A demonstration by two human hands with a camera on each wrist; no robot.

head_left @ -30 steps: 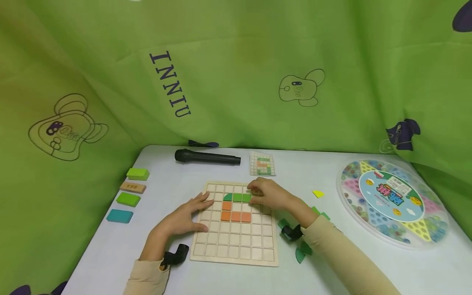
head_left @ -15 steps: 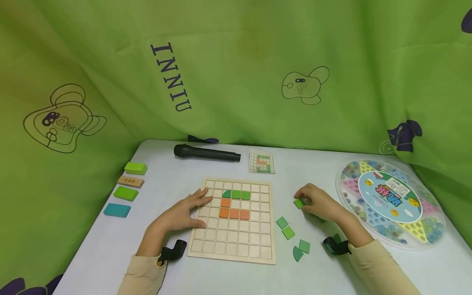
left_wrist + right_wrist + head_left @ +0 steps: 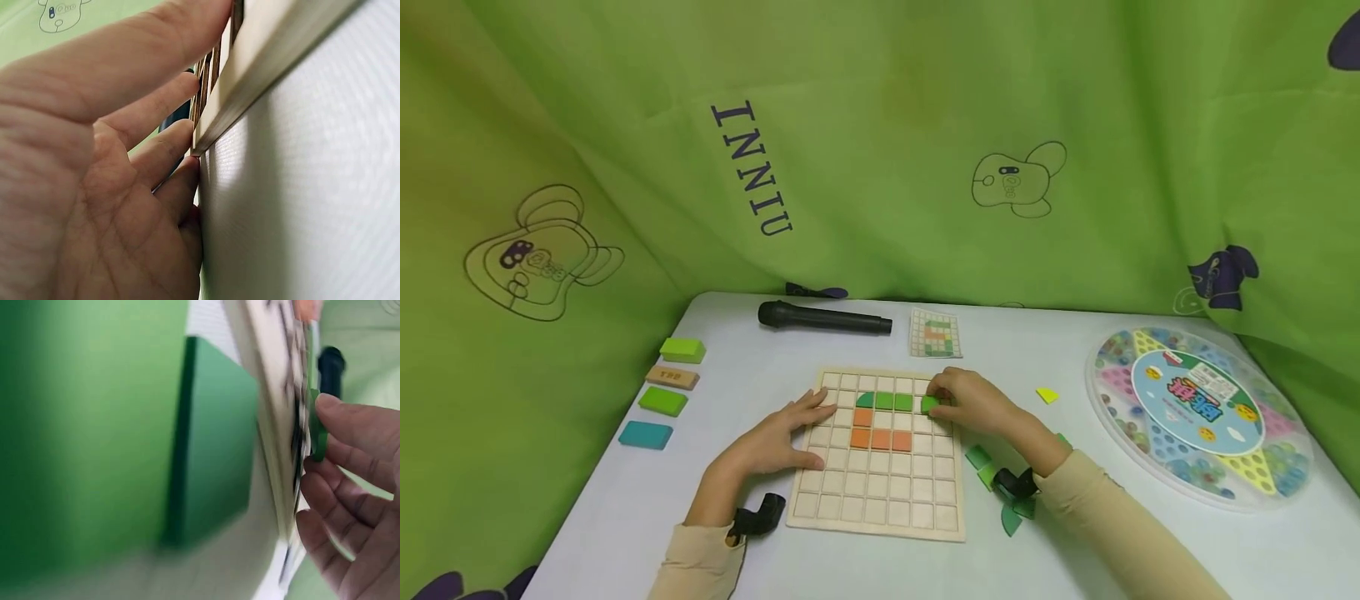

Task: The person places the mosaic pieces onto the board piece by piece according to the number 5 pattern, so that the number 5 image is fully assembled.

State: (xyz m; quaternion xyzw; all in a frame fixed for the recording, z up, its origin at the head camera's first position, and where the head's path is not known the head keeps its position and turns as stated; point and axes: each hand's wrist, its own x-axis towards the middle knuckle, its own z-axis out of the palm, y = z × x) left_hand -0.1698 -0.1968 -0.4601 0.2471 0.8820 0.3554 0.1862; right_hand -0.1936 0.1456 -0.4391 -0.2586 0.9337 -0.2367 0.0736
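Observation:
A wooden grid board (image 3: 887, 504) lies mid-table, bearing a dark green quarter-round tile (image 3: 866, 400), two green square tiles (image 3: 892, 402) and several orange tiles (image 3: 861, 437). My left hand (image 3: 775, 437) rests along the board's left edge, fingers spread and thumb on its border; the left wrist view shows the fingertips against the frame. My right hand (image 3: 973, 402) pinches a green square tile (image 3: 930, 406) over the upper right cells, just right of the green row. In the right wrist view the pinched tile (image 3: 319, 434) sits between thumb and fingers.
Right of the board lie several green tiles (image 3: 978, 457) and a yellow tile (image 3: 1047, 395). A pattern card (image 3: 935, 333) and black microphone (image 3: 827, 320) are behind it. Coloured blocks (image 3: 662, 402) line the left side; a round marble game box (image 3: 1198, 417) stands right.
My right hand went from the board to the loose tiles on the right, picked up a green square tile and came back with it over the board. The left hand stayed at the edge.

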